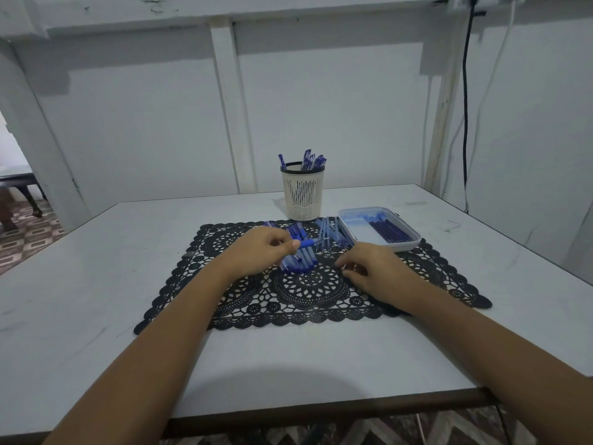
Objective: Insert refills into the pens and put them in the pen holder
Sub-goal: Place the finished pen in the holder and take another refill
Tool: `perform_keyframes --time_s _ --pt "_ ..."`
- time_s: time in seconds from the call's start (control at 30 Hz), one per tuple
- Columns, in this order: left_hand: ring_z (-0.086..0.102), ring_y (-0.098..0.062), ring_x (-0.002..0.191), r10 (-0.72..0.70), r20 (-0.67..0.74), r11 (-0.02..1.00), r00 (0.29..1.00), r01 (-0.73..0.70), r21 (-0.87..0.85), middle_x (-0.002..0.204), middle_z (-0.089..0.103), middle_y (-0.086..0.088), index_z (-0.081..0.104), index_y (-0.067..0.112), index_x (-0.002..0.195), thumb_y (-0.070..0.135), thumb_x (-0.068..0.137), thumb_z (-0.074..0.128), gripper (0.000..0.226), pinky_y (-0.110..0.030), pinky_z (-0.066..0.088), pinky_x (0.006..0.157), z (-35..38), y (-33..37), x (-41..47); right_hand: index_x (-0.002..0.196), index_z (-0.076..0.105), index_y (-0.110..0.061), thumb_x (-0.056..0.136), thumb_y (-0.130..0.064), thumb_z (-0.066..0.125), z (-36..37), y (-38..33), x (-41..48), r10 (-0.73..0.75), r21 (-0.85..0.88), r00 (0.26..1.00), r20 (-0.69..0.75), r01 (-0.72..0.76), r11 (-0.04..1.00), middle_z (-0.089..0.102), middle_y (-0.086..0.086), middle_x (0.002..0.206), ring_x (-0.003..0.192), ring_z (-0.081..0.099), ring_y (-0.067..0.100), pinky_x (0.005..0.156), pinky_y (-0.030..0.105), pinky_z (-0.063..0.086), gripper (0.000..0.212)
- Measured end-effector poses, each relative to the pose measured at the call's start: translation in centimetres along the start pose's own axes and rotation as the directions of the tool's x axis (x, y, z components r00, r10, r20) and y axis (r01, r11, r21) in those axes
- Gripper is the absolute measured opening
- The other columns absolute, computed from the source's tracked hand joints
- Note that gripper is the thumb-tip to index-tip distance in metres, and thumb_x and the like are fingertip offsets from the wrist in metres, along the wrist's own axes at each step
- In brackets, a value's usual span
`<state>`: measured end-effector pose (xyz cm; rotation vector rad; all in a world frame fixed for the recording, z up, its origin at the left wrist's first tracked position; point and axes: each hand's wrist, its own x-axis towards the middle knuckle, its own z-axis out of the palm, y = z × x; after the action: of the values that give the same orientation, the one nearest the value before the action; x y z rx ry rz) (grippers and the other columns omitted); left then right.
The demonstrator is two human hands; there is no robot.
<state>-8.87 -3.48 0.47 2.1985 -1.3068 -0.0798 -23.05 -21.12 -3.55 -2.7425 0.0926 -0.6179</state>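
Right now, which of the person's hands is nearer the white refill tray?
Right. The right hand is just in front of the tray; the left hand, pinching a pen, is farther left.

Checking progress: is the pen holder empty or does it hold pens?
Not empty. The pen holder stands upright with several blue pens sticking out above its rim.

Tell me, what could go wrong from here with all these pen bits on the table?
The left hand pinches a blue pen above a pile of pens; a slip could lose it among them. The lace mat is full of holes, so a thin part might snag there. The loose barrels lie close beside the tray; the right hand, reaching past, could scatter them.
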Motion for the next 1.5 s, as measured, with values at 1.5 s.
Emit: perform_keyframes --time_s 1.5 --pt "0.051 -0.008 0.065 -0.057 -0.103 0.998 0.993 0.060 0.034 0.071 0.056 0.007 0.059 0.025 0.111 0.033 0.095 0.045 0.022 -0.024 0.037 0.062 0.3 -2.2 0.5 0.084 0.060 -0.010 0.086 -0.011 0.056 -2.9 2.2 4.0 0.459 0.577 0.718 -0.523 -0.099 0.811 0.059 -0.004 0.072 0.066 0.054 0.006 0.058 0.004 0.040 0.005"
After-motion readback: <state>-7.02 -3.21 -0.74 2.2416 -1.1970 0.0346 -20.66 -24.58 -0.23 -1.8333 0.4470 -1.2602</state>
